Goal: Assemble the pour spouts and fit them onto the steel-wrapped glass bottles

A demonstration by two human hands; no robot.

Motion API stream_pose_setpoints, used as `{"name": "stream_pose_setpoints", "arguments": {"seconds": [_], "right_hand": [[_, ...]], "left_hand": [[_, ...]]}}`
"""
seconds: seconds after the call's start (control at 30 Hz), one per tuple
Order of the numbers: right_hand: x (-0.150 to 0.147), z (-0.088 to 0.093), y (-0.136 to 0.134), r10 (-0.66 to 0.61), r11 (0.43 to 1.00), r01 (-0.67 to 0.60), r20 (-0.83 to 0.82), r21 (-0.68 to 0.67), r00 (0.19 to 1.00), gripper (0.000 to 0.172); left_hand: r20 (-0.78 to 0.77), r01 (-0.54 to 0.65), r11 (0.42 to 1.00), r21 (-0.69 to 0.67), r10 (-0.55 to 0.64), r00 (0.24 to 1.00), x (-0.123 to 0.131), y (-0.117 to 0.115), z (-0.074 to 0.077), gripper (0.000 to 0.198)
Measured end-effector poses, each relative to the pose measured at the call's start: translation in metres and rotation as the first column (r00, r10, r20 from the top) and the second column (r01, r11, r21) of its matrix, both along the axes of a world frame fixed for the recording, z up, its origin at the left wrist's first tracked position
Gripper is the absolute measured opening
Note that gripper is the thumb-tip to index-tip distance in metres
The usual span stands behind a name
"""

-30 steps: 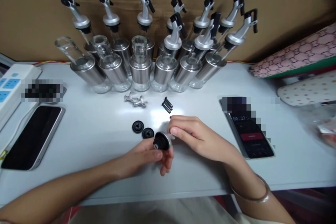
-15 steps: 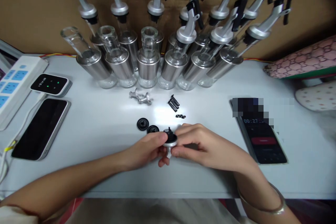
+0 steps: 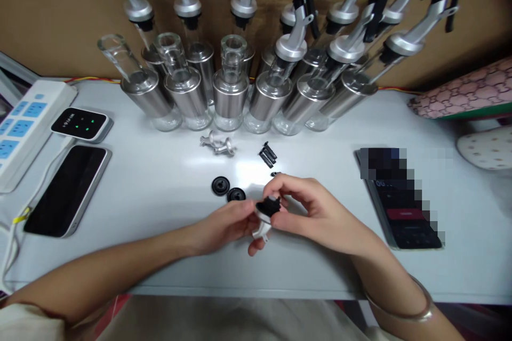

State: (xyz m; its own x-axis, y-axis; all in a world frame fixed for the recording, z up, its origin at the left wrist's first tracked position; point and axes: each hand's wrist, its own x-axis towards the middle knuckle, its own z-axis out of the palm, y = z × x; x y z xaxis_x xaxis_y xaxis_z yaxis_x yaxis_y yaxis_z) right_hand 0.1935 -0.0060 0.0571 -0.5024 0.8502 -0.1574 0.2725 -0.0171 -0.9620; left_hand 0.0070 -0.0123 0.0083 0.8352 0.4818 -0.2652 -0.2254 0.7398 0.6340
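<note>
Between both hands is a silver pourer spout (image 3: pixel 263 222) with a black stopper on top, its metal neck tilted down toward me. My left hand (image 3: pixel 230 224) is closed around its left side. My right hand (image 3: pixel 310 216) pinches it from the right, thumb and fingertips at the black part. Just beyond my left fingers lie two round black plastic discs (image 3: pixel 220 185). Farther back are loose silver spout pieces (image 3: pixel 218 144) and several small black levers (image 3: pixel 268 155). A tiny black part (image 3: pixel 275 173) shows partly behind my right hand.
Glass bottles with steel sleeves (image 3: pixel 230 98) line the back, many topped with pourers. At left are a power strip (image 3: pixel 24 128), a small Wi-Fi device (image 3: pixel 81 124) and a dark phone (image 3: pixel 68 192). Another phone (image 3: pixel 404 224) lies at right, near a pink patterned object (image 3: pixel 464 85).
The pourer spout has turned and tilted in my hands, its black stopper now leaning right. My right hand has shifted its fingers up around the stopper. The camera view has moved slightly.
</note>
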Motion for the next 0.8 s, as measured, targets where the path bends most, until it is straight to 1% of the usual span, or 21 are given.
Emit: {"name": "stream_pose_setpoints", "arguments": {"seconds": [0.1, 0.23, 0.3, 0.37, 0.43, 0.5, 0.6, 0.67, 0.73, 0.8], "right_hand": [[0.001, -0.002, 0.0, -0.058, 0.998, 0.058, 0.016, -0.005, 0.998, 0.029], [-0.002, -0.002, 0.001, -0.002, 0.998, 0.004, 0.038, -0.063, 0.999, 0.043], [-0.004, -0.002, 0.0, 0.015, 0.994, -0.014, 0.014, -0.107, 1.0, 0.044], [-0.006, -0.002, -0.001, -0.011, 0.994, 0.013, 0.023, -0.104, 1.0, 0.042], [-0.007, -0.003, -0.002, -0.065, 0.996, 0.07, 0.075, -0.054, 0.995, 0.043], [-0.008, -0.004, -0.002, -0.116, 0.993, 0.118, 0.138, -0.006, 0.984, 0.045], [-0.009, -0.006, -0.001, -0.121, 0.992, 0.124, 0.198, -0.002, 0.973, 0.046], [-0.01, -0.007, -0.001, -0.128, 0.992, 0.121, 0.219, 0.048, 0.967, 0.046], [-0.011, -0.007, -0.001, -0.161, 0.981, 0.129, 0.236, 0.147, 0.958, 0.046], [-0.012, -0.007, -0.001, -0.185, 0.964, 0.127, 0.25, 0.233, 0.95, 0.047]], "left_hand": [[-0.069, 0.055, 0.996, 0.069, -0.05, 0.996, -0.002, 0.0, -0.001, 0.048], [-0.119, 0.118, 0.977, 0.178, -0.098, 0.988, -0.004, 0.002, 0.003, 0.05], [-0.113, 0.139, 0.97, 0.198, -0.118, 0.987, -0.004, 0.003, 0.007, 0.051], [-0.097, 0.153, 0.968, 0.201, -0.136, 0.986, -0.004, 0.004, 0.01, 0.051], [-0.107, 0.171, 0.964, 0.204, -0.151, 0.983, -0.004, 0.004, 0.012, 0.05], [-0.153, 0.184, 0.958, 0.218, -0.153, 0.976, -0.004, 0.003, 0.013, 0.049], [-0.238, 0.203, 0.93, 0.305, -0.132, 0.962, -0.003, -0.002, 0.014, 0.048], [-0.258, 0.186, 0.914, 0.362, -0.093, 0.962, -0.003, -0.005, 0.014, 0.05], [-0.262, 0.136, 0.91, 0.391, -0.032, 0.965, -0.004, -0.008, 0.013, 0.052], [-0.281, 0.103, 0.891, 0.442, 0.028, 0.959, -0.005, -0.011, 0.011, 0.053]]}}
